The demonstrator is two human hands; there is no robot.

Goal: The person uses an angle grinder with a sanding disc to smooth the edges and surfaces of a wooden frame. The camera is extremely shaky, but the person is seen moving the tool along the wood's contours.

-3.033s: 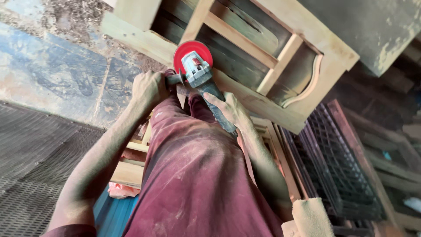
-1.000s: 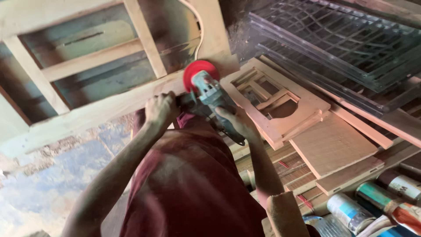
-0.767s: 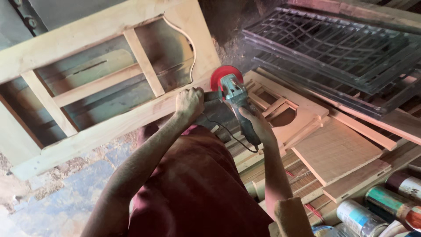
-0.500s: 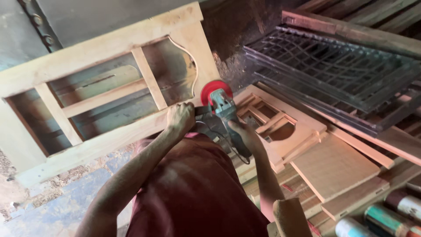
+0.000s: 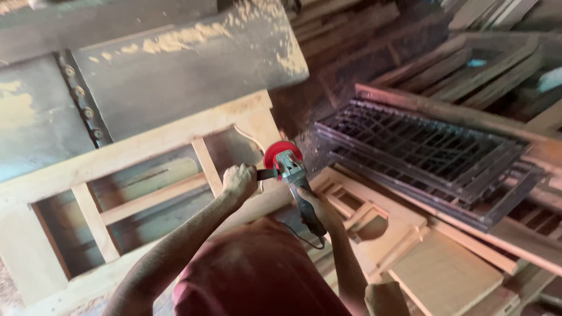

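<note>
An angle grinder (image 5: 291,171) with a red disc and grey body sits at the right end of a pale wooden window frame (image 5: 146,153). My left hand (image 5: 239,182) is closed around the grinder's side handle. My right hand (image 5: 316,209) grips the rear of its body, with a black cord hanging below. The red disc touches the frame near its curved cut-out corner. My dusty maroon-clad leg (image 5: 257,275) fills the lower middle of the view.
A smaller wooden frame (image 5: 374,219) and flat boards (image 5: 445,275) lie stacked at the right. Dark metal window grilles (image 5: 427,158) lean behind them. A grey metal panel with bolts (image 5: 146,76) stands behind the window frame. More timber is piled at the upper right.
The view has tilted upward, so the frame and grinder sit lower in the picture. Both hands keep their hold on the grinder at the frame's right end. The cans at lower right left the view.
</note>
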